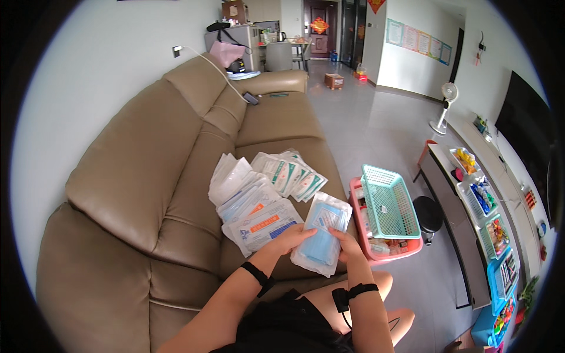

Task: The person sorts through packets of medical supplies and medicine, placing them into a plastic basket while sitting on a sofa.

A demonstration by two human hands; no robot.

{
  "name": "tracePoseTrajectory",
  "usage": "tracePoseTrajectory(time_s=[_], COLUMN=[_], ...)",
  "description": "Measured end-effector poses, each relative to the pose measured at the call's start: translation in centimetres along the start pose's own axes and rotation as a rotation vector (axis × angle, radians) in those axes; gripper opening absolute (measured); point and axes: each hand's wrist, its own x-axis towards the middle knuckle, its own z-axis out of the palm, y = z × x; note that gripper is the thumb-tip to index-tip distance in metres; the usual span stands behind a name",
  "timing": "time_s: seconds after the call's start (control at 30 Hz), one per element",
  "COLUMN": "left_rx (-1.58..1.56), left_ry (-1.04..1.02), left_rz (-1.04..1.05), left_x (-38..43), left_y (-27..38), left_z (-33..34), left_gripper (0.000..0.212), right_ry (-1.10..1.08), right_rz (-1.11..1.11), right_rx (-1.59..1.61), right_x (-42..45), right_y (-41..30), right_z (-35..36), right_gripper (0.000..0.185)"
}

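A clear plastic packet of blue face masks [321,234] is held between both hands over the sofa's front edge. My left hand [293,238] grips its left side, and my right hand [346,242] grips its right side, thumbs on top. Just left of it, white packets with orange and blue print [265,225] lie fanned on the brown leather sofa [282,118]. Behind these are plain white packets [227,176]. Smaller white and green sachets [287,174] overlap farther back on the seat.
Right of the sofa, a mint plastic basket [390,200] rests tilted on a pink basket [415,251] holding bottles. Beside them stands a round black stool or bin [428,214]. A long table [454,220] carries several filled trays. A white fan [446,103] stands farther back.
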Motion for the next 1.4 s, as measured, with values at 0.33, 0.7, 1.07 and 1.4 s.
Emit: tracePoseTrajectory(time_s=[0.33,0.7,1.07,1.4], left_rx=[1.622,0.507,-0.208,0.427], left_ry=[0.613,0.391,0.037,0.155], left_rz=[0.15,0.125,-0.031,0.155], left_x=[-4.5,-0.3,2.0,3.5], left_y=[-2.2,1.2,1.0,-2.1], left_z=[-10.9,-9.3,-4.3,0.1], left_gripper=[0.074,0.054,0.039,0.033], right_ry=[0.143,0.11,0.104,0.181], right_rz=[0.125,0.022,-0.028,-0.016], right_rx=[0.125,0.143,0.119,0.204], right_x=[2.8,1.4,0.4,-0.2], right_y=[4.8,5.4,4.9,4.3], right_z=[-5.5,-6.3,-5.8,-4.9], right_gripper=[0.041,0.046,0.049,0.068])
